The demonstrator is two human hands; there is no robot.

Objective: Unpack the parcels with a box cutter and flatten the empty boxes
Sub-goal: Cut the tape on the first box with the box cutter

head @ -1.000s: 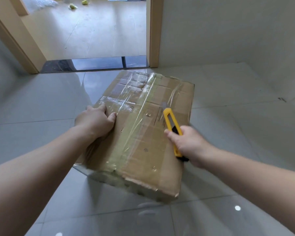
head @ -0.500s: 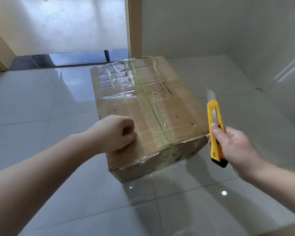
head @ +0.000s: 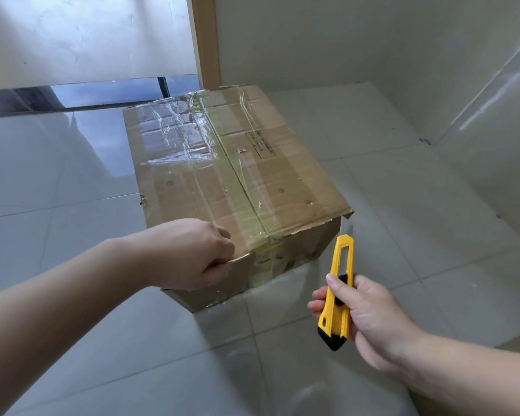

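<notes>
A taped cardboard box (head: 237, 181) is set on the grey tiled floor (head: 403, 235), directly ahead of both hands. Its near left corner is gripped by the left hand (head: 189, 255), fingers curled over the top edge. A yellow box cutter (head: 338, 291) is held upright in the right hand (head: 364, 313), fingers wrapped round the handle. Its extended blade (head: 346, 227) is seen above that hand, just beside the box's near right corner. A wooden door frame (head: 206, 40) stands beyond the box.
</notes>
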